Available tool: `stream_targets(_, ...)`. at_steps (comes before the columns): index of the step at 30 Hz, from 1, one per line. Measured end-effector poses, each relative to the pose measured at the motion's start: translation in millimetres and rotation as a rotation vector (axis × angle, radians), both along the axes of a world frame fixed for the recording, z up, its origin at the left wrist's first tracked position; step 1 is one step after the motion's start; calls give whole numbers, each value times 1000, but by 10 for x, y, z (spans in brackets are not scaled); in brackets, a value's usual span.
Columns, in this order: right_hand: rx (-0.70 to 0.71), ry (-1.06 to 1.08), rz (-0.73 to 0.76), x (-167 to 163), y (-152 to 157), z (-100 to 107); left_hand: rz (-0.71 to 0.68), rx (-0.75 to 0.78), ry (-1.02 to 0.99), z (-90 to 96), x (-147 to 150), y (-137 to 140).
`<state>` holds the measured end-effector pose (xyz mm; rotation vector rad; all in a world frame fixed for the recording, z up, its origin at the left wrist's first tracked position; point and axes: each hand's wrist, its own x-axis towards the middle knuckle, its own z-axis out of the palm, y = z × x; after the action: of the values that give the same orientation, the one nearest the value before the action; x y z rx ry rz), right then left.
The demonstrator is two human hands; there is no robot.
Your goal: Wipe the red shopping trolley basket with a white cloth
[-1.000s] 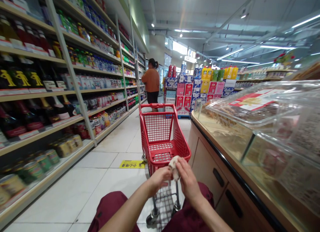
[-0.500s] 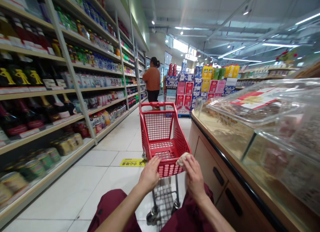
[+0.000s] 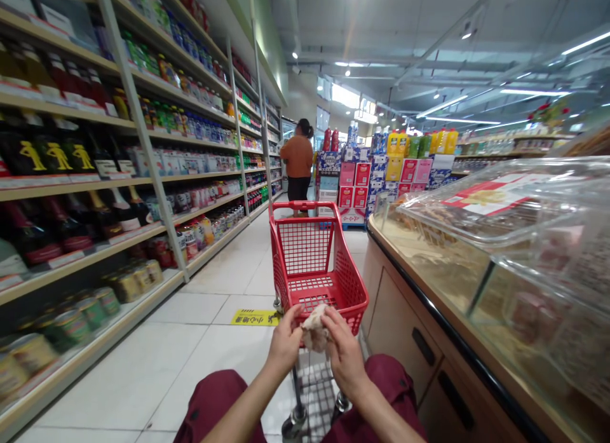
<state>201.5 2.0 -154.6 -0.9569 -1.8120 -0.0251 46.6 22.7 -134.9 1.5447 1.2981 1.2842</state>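
A crumpled off-white cloth is bunched between my two hands, in front of the near rim of a red plastic shopping cart. My left hand pinches the cloth's left edge, its fingers close to the cart's near left corner. From the right, my right hand grips the cloth with bent fingers over its top. The cart's basket has grid walls and holds nothing that I can see. Part of its near rim is hidden behind the cloth and my hands.
Shelves of bottles and cans line the left side. A wooden counter with clear plastic packs stands close on the right. Ahead, a person in a brown top faces away, beside stacked drink boxes. A yellow floor sign lies left of the cart.
My right hand has brought the cloth leftward from the cart's near right corner to the middle. My left hand has come off the rim and taken hold of the cloth too.
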Motion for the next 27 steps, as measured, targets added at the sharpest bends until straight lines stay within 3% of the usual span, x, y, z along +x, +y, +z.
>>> stream_targets(3,-80,148,13,-68,-38,53,27,-134,-326,-7,105,-103)
stream_targets(6,-93,195,-10,-121,-73,50,-101,-391,-474,-8,266,-233)
stream_targets(8,-76,138,-35,-131,-94,46,-199,-514,-528,-1,356,-300)
stream_targets(11,-60,-106,-42,-93,-134,14,-229,-543,-604,37,371,-332)
stream_targets(15,-137,-337,-18,-32,-169,-101,-164,-611,-507,104,205,-285)
stream_targets(17,-179,-327,-20,-59,-176,-178,-184,-653,-431,117,149,-271)
stream_targets(21,-217,-275,30,-201,-204,-326,-241,-600,-379,104,165,-321)
stream_targets(24,-145,-281,35,-239,-203,-338,-238,-608,-332,102,150,-363)
stream_targets(27,-5,-301,60,-207,-122,-183,-180,-574,-277,144,41,-300)
